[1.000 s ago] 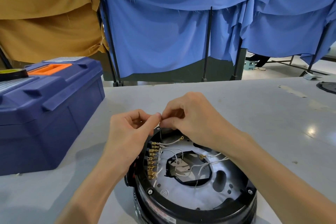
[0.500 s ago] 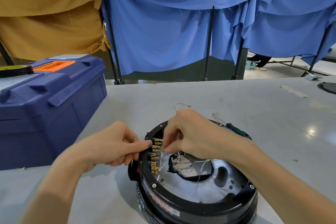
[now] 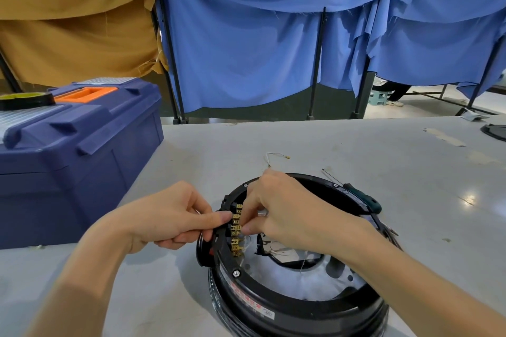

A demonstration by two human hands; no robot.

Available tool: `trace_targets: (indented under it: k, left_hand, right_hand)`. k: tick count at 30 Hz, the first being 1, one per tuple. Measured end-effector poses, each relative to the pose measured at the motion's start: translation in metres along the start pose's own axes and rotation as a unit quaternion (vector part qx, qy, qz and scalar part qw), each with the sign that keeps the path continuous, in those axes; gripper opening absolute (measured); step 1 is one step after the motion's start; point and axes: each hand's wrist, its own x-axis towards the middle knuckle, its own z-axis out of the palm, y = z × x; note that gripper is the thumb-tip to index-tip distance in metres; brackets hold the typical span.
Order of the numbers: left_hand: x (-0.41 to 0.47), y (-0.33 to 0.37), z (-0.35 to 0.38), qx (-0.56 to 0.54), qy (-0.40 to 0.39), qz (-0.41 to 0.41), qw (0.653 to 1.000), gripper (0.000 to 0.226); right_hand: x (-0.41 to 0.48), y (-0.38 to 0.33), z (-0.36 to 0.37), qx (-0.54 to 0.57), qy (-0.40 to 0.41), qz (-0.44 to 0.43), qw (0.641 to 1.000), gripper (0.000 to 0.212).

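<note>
A round black appliance base [image 3: 287, 309] lies upside down on the grey table, its metal inside and thin white wires showing. A row of brass terminals [image 3: 237, 230] runs along its left inner rim. My left hand [image 3: 175, 216] grips the left rim of the base from outside, its forefinger pointing at the terminals. My right hand [image 3: 284, 213] reaches over the base and pinches at one of the brass terminals with thumb and forefinger. A loose white wire [image 3: 275, 157] with a brass end lies on the table beyond the base.
A dark blue toolbox [image 3: 74, 156] with an orange handle stands at the left, a tape roll [image 3: 26, 100] on its lid. A green-handled screwdriver [image 3: 361, 198] lies right of the base. Blue and brown cloths hang behind the table [image 3: 410, 172].
Both hands came down from above the base's far rim to the terminal row. A detached white wire now lies on the table beyond the base. The camera view shifted, uncovering the screwdriver.
</note>
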Motion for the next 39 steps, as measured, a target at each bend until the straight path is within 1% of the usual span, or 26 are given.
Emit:
trace_targets:
  k: [5,21,25,27,30,32,35,39]
  left_hand:
    - [0.002,-0.003,-0.001,-0.01,-0.007,0.006,1.0,0.047]
    - [0.003,-0.006,-0.001,-0.026,-0.017,0.028,0.999,0.046]
    - [0.003,-0.006,0.0,-0.039,-0.015,0.031,0.999,0.046]
    - [0.003,-0.006,0.001,-0.043,-0.009,0.032,0.999,0.045]
    - [0.004,-0.006,0.001,-0.042,-0.002,0.035,0.998,0.045]
    - [0.004,-0.006,0.002,-0.043,0.001,0.035,0.998,0.045]
    - [0.005,-0.006,0.002,-0.041,0.006,0.038,0.998,0.045]
    - [0.005,-0.005,0.003,-0.042,0.013,0.043,0.998,0.045]
  right_hand:
    - [-0.001,0.001,-0.001,-0.011,0.003,0.004,1.0,0.007]
    - [0.0,0.0,0.003,0.008,-0.002,0.015,1.0,0.007]
    - [0.001,-0.003,0.011,-0.007,0.017,0.032,0.999,0.007]
    - [0.003,-0.006,0.014,-0.033,0.025,0.033,0.999,0.003]
    - [0.005,-0.011,0.016,-0.049,0.022,0.032,0.998,0.016]
    - [0.005,-0.013,0.018,-0.048,0.021,0.027,0.998,0.016]
    - [0.006,-0.013,0.02,-0.043,0.038,0.026,0.998,0.006]
    - [0.008,-0.013,0.022,-0.036,0.05,0.023,0.998,0.016]
